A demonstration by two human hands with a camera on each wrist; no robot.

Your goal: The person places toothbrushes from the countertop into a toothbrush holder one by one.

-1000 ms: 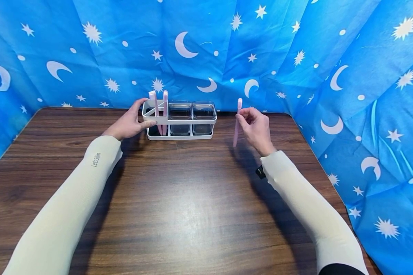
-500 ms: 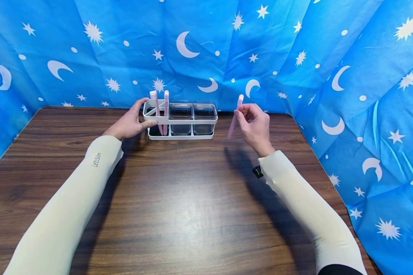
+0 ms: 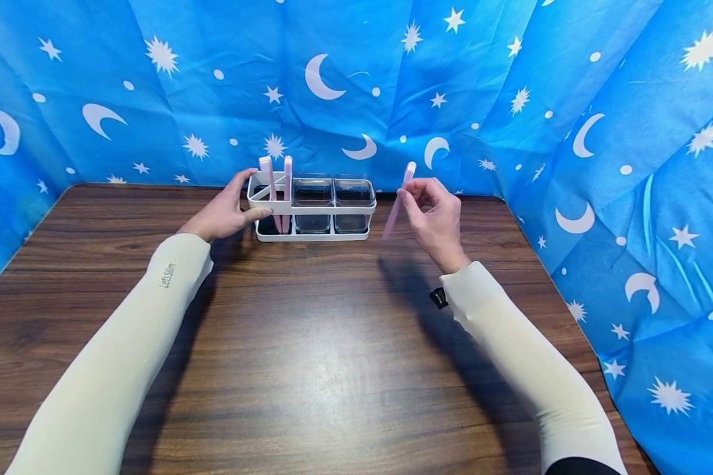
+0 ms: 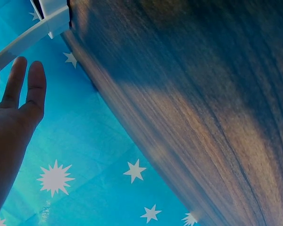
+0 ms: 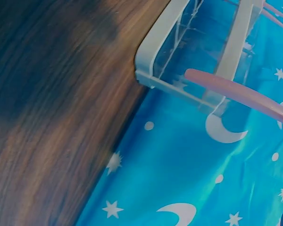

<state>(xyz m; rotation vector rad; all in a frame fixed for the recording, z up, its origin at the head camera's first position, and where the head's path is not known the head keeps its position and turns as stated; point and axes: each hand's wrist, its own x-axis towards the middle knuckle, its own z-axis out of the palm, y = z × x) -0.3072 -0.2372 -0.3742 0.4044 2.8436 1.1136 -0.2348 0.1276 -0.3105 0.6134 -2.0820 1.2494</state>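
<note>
A white-framed toothbrush holder [image 3: 327, 210] stands at the back of the table. Two pink toothbrushes, one with its head [image 3: 265, 163] further left, lean upright in its left section. My left hand [image 3: 218, 210] grips the holder's left end, thumb along the front rail; in the left wrist view two fingers [image 4: 36, 87] extend by the white rail [image 4: 26, 41]. To the right of the holder, my right hand [image 3: 436, 221] pinches another pink toothbrush [image 3: 394, 214] near its head, raised and slanting down leftward. Its handle end overlaps the holder's clear cup in the right wrist view.
Two clear square cups, one in the middle [image 3: 312, 192], fill the rest of the holder. Behind the brown wooden table [image 3: 321, 343] hangs a blue curtain [image 3: 226, 79] with moons and stars, which also runs along the right side.
My right hand has shifted slightly left toward the holder, and the toothbrush in it has tilted from nearly upright so its handle end points left. My left hand stays on the holder.
</note>
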